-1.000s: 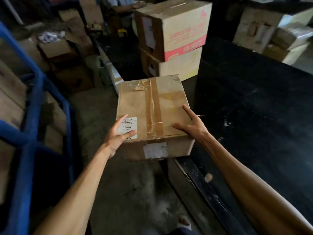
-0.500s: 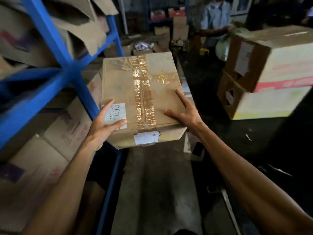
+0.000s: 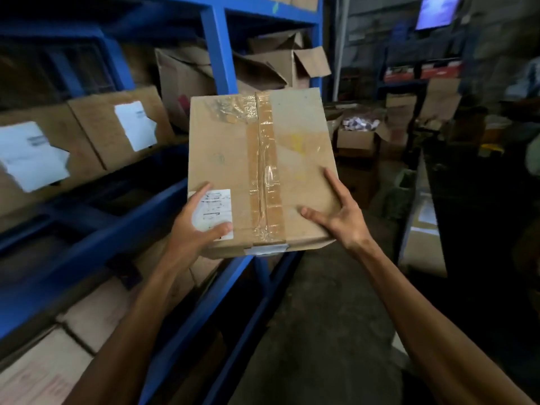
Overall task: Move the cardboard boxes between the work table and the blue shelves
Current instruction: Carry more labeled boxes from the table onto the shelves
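A taped brown cardboard box [image 3: 295, 159] with a white label hangs in the air in front of me, held from both sides. My left hand [image 3: 195, 229] grips its near left corner, thumb over the label. My right hand [image 3: 342, 214] clasps its near right edge, fingers spread on top. The box is level with the blue shelves [image 3: 216, 51], just right of an upright post. The black work table [image 3: 473, 200] lies to the right, dark and partly out of view.
Labelled cardboard boxes [image 3: 122, 127] fill the middle shelf at left; more boxes [image 3: 96, 314] lie on the lower shelf. Opened cartons [image 3: 263, 65] sit behind the post. A concrete aisle [image 3: 315, 331] runs between shelves and table. Open boxes [image 3: 359, 133] stand on the floor further back.
I have turned left from the work table toward the blue shelves, carrying the box up and leftward. Both hands keep the same grip on it.
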